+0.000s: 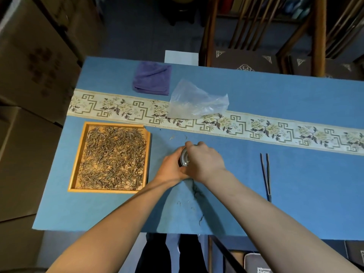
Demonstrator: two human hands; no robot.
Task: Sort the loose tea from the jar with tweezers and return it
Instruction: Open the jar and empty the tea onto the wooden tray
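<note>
While tweezers (266,177) lie apart, left hand (171,168) and right hand (203,161) fingers wrap the jar (184,159).

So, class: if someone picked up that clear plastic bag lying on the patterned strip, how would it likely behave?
The plastic bag looks thin and crumpled, so it would probably flop and fold rather than keep its shape. It seems nearly empty, so likely very light and easily shifted by a nudge. Its glossy film may be a bit slippery.

Left hand (171,166) and right hand (203,161) meet, fingers curled, forearms outstretched
</note>
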